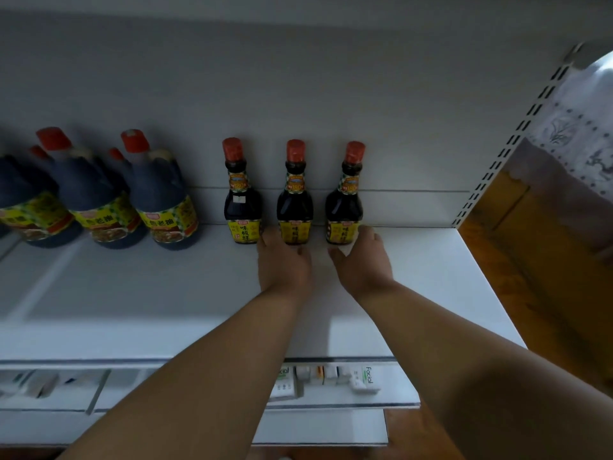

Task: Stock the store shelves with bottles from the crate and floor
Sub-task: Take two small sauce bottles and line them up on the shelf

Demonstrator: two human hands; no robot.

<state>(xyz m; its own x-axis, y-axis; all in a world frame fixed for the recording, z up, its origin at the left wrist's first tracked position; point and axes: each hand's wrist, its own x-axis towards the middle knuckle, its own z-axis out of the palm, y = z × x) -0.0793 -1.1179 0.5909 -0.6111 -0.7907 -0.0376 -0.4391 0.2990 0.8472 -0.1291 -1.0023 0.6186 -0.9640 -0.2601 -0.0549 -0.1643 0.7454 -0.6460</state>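
Three small dark sauce bottles with red caps and yellow labels stand in a row at the back of the white shelf: a left bottle, a middle bottle and a right bottle. My left hand grips the base of the middle bottle. My right hand grips the base of the right bottle. The left bottle stands free just beside my left hand's fingers.
Several large dark jugs with red caps and yellow labels stand on the same shelf to the left. A perforated upright ends the shelf on the right, with wooden floor beyond. Boxes marked Facial lie on the lower shelf.
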